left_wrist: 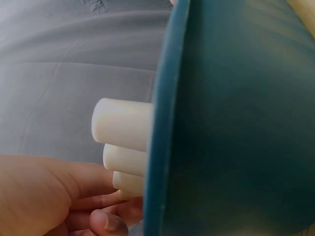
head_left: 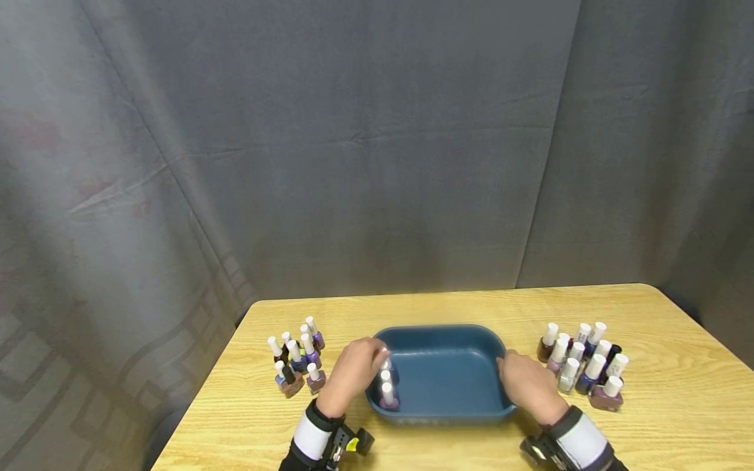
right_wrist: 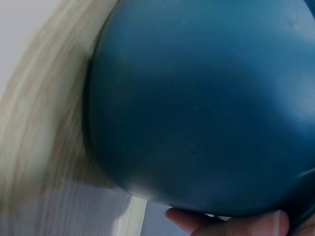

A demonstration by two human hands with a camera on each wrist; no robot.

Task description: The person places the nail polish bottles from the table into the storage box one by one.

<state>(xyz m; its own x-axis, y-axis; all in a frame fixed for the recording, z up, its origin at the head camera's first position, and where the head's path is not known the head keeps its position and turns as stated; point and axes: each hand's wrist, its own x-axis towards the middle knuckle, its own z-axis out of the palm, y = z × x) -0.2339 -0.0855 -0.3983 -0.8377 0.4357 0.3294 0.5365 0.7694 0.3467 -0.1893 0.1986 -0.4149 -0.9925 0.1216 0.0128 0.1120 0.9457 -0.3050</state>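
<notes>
A dark blue plastic tub (head_left: 450, 373) sits on the table between the two hands. Inside its left end, nail polish bottles with white caps (head_left: 387, 392) stand in a row. My left hand (head_left: 356, 366) reaches over the left rim and pinches the farthest bottle of that row by its cap (left_wrist: 129, 194). That bottle's body is hidden. Nearer white caps (left_wrist: 123, 123) show above the rim in the left wrist view. At the opposite end, my right hand (head_left: 527, 383) grips the tub's right rim, its fingers (right_wrist: 184, 220) against the wall.
Several nail polish bottles (head_left: 297, 356) stand clustered on the table left of the tub. Another cluster of nail polish bottles (head_left: 583, 366) stands close beside the right hand. The wooden table (head_left: 677, 405) ends at a grey curtain (head_left: 377, 163) behind.
</notes>
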